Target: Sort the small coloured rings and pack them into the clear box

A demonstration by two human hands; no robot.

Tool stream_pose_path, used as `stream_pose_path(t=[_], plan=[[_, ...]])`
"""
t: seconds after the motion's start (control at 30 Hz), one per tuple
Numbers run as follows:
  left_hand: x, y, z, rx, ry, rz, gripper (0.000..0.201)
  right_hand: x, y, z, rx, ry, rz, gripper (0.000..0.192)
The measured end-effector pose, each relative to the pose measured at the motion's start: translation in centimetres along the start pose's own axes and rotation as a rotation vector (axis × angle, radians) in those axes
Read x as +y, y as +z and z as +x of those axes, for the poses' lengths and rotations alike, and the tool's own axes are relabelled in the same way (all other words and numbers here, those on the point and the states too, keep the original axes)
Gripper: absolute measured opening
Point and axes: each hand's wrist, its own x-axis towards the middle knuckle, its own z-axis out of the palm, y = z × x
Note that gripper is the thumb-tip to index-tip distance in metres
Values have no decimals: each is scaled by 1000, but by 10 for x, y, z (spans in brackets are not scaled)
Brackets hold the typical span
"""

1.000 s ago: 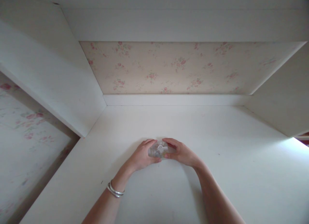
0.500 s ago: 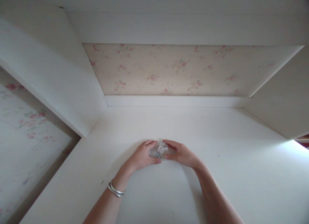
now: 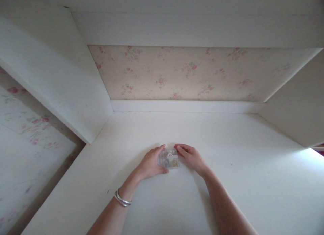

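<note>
My left hand (image 3: 150, 164) pinches the clear box (image 3: 169, 159) at its nine o'clock side; my right hand (image 3: 191, 157), fingers loose, touches its three o'clock edge on the desk (image 3: 227, 181).

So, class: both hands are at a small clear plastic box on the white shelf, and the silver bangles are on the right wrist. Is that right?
Not quite. The head view shows the silver bangles on the left wrist. The rest stands: the left hand and right hand are both at the small clear plastic box on the white shelf.

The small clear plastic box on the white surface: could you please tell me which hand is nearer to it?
Left. The left hand grips the clear box; the right hand just touches its right edge.
</note>
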Motion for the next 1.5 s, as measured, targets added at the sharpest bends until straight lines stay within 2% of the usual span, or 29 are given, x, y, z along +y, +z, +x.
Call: stream_pose_path(t=[0.2, 0.33, 0.43, 0.53, 0.77, 0.93, 1.03, 1.23, 1.37, 1.43, 1.5], plan=[[17, -10, 0, -3, -30, -275, 91, -7, 3, -4, -11, 18, 323, 43], [28, -14, -1, -104, -121, -592, 89, -17, 8, -9, -89, 56, 504, 47], [31, -14, -2, -152, -182, -740, 94, -22, 12, -11, -135, 73, 549, 49], [29, -12, -3, -168, -201, -792, 101, -21, 14, -10, -102, 66, 556, 50], [24, -7, -2, -95, -195, -763, 85, -15, 16, -9, -89, 61, 605, 50], [23, -6, 0, -3, -219, -827, 86, -18, 15, -14, -253, 15, 586, 81], [21, -5, 1, 21, -233, -804, 87, -17, 16, -15, -292, -17, 548, 88], [22, -6, 1, -6, -224, -765, 86, -17, 18, -14, -230, 4, 516, 83], [26, -7, 0, -27, -240, -781, 85, -19, 18, -12, -183, 72, 593, 53], [27, -7, 1, -23, -264, -804, 75, -18, 19, -11, -155, 96, 593, 40], [26, -6, 1, -16, -297, -816, 60, -16, 21, -9, -126, 114, 554, 37]])
